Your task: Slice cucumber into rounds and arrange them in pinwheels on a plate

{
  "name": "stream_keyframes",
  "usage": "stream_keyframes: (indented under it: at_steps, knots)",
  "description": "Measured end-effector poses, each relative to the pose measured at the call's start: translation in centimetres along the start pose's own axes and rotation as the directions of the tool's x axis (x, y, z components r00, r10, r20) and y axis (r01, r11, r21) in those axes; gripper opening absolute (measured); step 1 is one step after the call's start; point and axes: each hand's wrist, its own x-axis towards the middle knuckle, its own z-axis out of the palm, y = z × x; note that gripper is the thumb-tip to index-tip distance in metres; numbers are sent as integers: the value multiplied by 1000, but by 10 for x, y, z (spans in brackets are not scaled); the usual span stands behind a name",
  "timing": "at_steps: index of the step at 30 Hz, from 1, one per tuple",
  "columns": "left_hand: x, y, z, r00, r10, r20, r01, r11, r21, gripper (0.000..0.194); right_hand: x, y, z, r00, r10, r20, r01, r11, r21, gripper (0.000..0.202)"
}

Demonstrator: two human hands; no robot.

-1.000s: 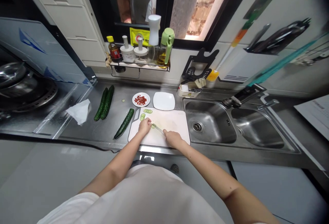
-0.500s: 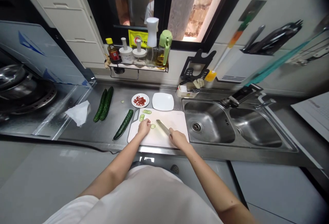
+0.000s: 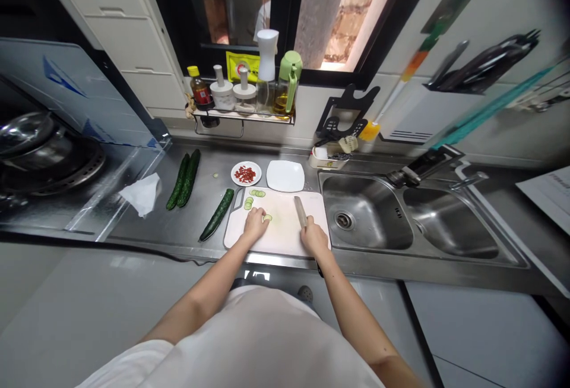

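My right hand [image 3: 315, 238] is wrapped round the handle of a kitchen knife [image 3: 300, 210], whose blade points away from me over the right half of the white cutting board [image 3: 285, 236]. On the board's left side, my left hand [image 3: 255, 225] has its thumb and fingers closed about a pale green cucumber slice [image 3: 268, 217]. Beyond that hand, several more cucumber slices [image 3: 257, 193] lie in small overlapping groups near the far left corner. A dark green cucumber [image 3: 217, 215], one end cut, rests on the counter just left of the board.
Two whole cucumbers [image 3: 188, 177] and a crumpled white tissue [image 3: 141, 194] lie to the left. Behind the board stand a plate of chopped red pieces [image 3: 238, 181] and a white square plate [image 3: 285, 175]. A double steel sink [image 3: 365, 213] borders the right. Above hangs a seasoning rack [image 3: 249, 116].
The knife has swung right, away from the slice, and now points more straight ahead. My left hand has moved right onto the single cucumber slice. The view has shifted slightly.
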Motion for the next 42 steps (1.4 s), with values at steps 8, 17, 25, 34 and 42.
stream_keyframes:
  at_steps: [8, 17, 25, 34, 42]
  knots:
    - [2, 4, -1, 999, 15, -34, -16, 1000, -25, 10, 6, -3, 2, 998, 8, 59, -9, 1000, 5, 33]
    - [-3, 8, -5, 999, -31, -35, 24, 983, -183, 7, 7, -4, 5, 999, 15, 40, -16, 999, 27, 32]
    - [6, -21, -25, 935, -305, -180, 261, 937, -233, 19, 8, -7, 6, 999, 1, 40, -1, 1000, 2, 33]
    - [17, -35, -33, 923, -316, -218, 301, 949, -97, 22, 11, -9, 8, 998, -21, 53, 21, 1000, 4, 36]
    - [25, -22, -33, 937, -213, -276, 227, 974, 21, 27, 12, -8, 7, 997, -40, 65, 40, 999, 1, 39]
